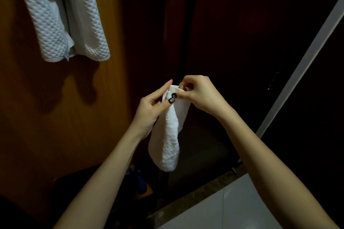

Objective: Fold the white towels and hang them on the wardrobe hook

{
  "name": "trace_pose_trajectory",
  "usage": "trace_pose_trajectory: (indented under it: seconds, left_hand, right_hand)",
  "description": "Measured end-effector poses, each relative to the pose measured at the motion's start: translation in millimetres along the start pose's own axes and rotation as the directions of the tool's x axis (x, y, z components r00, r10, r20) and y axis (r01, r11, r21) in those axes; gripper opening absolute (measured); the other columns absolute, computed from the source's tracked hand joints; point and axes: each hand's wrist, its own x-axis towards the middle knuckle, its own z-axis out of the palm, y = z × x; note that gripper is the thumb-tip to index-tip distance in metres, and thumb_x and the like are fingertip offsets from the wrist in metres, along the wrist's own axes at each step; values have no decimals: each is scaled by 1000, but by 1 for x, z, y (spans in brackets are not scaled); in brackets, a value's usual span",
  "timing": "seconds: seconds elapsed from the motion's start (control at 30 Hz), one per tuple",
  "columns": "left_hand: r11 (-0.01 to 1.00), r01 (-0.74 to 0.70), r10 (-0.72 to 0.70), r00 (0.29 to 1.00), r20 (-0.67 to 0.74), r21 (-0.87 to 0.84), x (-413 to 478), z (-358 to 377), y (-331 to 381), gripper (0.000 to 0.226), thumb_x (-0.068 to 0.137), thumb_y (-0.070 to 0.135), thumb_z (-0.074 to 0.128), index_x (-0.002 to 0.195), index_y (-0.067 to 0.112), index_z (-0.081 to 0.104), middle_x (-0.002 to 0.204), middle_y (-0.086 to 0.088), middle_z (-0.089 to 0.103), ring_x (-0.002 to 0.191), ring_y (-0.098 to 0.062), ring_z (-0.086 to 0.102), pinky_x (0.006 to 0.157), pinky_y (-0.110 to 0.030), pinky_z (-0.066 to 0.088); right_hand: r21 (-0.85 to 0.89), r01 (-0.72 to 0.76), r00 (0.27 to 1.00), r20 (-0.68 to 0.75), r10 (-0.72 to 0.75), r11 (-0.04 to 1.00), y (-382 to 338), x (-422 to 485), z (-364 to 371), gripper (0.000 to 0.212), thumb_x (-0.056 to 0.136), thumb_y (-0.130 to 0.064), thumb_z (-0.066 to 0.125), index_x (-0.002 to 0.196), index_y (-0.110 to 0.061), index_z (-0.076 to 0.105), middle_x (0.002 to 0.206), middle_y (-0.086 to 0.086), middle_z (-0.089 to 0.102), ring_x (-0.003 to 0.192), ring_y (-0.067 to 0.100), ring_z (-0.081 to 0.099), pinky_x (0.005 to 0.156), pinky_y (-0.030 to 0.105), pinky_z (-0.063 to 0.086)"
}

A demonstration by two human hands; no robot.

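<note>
1. The left hand (151,107) holds the top of a small white towel (167,141). Two fingers with dark painted nails curl over the cloth's upper edge, while the index finger points up beside it.
2. The right hand (199,92) meets it from the other side, its fingertips pinching the same upper edge, so both hands grip the towel close together.
3. The towel hangs straight down from that shared grip as a narrow doubled length with a rounded lower end. It is in mid-air between the forearms, touching nothing else.
4. Up and to the left, well apart from the hands, hanging towels (61,15) with a quilted texture drape against the wooden wardrobe panel (28,108) (their top runs out of view, so what they hang from cannot be seen).
5. Behind the hands the wardrobe interior is too dark to read.
6. A pale diagonal strip (307,57) crosses the right side.
7. Pale floor tiles (232,208) show at the bottom right.
8. Blue and yellow items (139,180) lie low in shadow, indistinct.
</note>
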Motion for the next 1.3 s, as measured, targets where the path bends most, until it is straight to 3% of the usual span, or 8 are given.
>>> trace_pose_trajectory:
  seconds: [0.13,0.23,0.43,0.6,0.7,0.87,1.03,1.3]
  left_hand:
    - [999,-22,21,999,-25,-44,3,-4,-3,59,86,-3,57,132,34,54,133,4,59,119,-14,58,87,-20,50]
    - [999,-35,34,999,-27,-40,5,-4,-3,62,85,-4,56,134,35,52,135,2,57,117,-15,60,84,-20,51]
    - [996,-59,57,998,-38,-68,13,-15,2,59,87,-4,55,134,31,53,133,1,59,118,-18,59,85,-22,52]
    - [891,-198,248,966,-73,409,5,-2,-7,75,87,10,65,138,53,32,144,19,38,133,2,37,104,-17,38]
    - [734,-217,378,918,-120,644,-12,9,-32,77,83,7,68,140,47,33,137,6,39,118,18,37,93,-1,33]
    - [742,-133,324,930,-176,658,-21,20,-53,60,86,0,61,126,44,51,101,3,60,82,-3,58,71,-6,44]
    - [864,-147,220,971,-98,482,-23,28,-54,53,84,-6,59,108,41,64,107,1,67,100,-4,61,84,-11,46]
    - [903,-21,37,999,-29,429,-31,24,-76,48,87,2,55,112,43,60,115,4,65,105,-4,61,87,-16,49]
  right_hand:
    - [136,-1,997,-81,12,991,0,3,6,18,84,-32,73,83,-16,65,82,-6,65,79,4,61,62,16,46]
    - [200,-28,993,-108,51,979,3,3,11,19,86,-32,72,85,-14,65,84,-1,66,80,13,63,66,30,52]
    - [367,-43,998,49,27,929,13,7,6,15,89,-20,68,92,-11,57,93,7,66,89,22,66,75,43,57]
    - [287,13,988,-149,32,958,12,20,9,15,89,-17,65,85,-14,51,72,-3,53,62,7,48,56,28,40]
    - [350,34,976,-214,45,936,11,33,0,15,91,-13,63,85,-13,49,74,-3,50,66,7,47,57,24,38]
    - [408,90,975,-221,3,908,7,47,-14,17,93,-9,59,85,-18,47,80,-5,51,71,6,48,59,20,40]
    - [546,105,982,-189,0,831,19,50,-16,31,92,4,50,104,-20,64,104,-8,63,88,4,59,70,21,47]
    - [590,-33,940,-257,226,807,40,57,-19,44,89,6,46,65,-22,70,80,-10,66,81,6,57,70,20,43]
